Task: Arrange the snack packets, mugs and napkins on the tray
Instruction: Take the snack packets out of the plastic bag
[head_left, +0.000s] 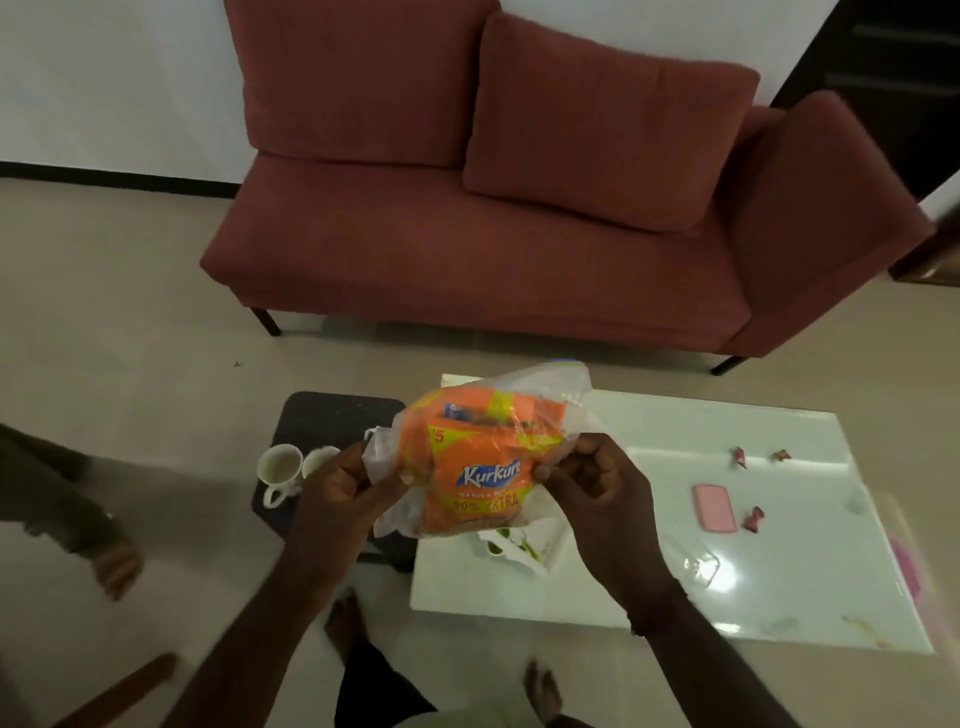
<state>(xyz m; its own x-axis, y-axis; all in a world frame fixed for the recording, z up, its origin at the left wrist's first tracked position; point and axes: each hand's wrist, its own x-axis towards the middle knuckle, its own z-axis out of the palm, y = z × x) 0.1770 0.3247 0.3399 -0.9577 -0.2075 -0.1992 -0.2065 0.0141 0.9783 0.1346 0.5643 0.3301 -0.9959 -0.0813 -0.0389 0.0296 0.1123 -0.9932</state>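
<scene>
Snack packets (475, 467), orange with "Kurkure" lettering, bunched inside a thin clear plastic bag (550, 395); count not readable, at least two overlapping. Held in the air above the near-left edge of the white glossy bench (727, 519), not resting on anything. Left hand (343, 499) pinching the bag's left side, right hand (592, 483) clenched on its right side, both grasping film rather than the packets themselves. Risks, as judged: film thin and slack, could tear or slip if pulled apart hard, dropping packets to the floor or onto the crumpled floral napkin (519, 545) lying on the bench just below; puffed packets likely to slide on one another once freed. Two white mugs (283, 470) standing on a dark low stool (332, 415) just left of the hands, close enough for an elbow or falling packet to knock them. Tray not identifiable in view. Pink phone (714, 506) and small wrappers (740, 457) further right on the bench, well apart.
</scene>
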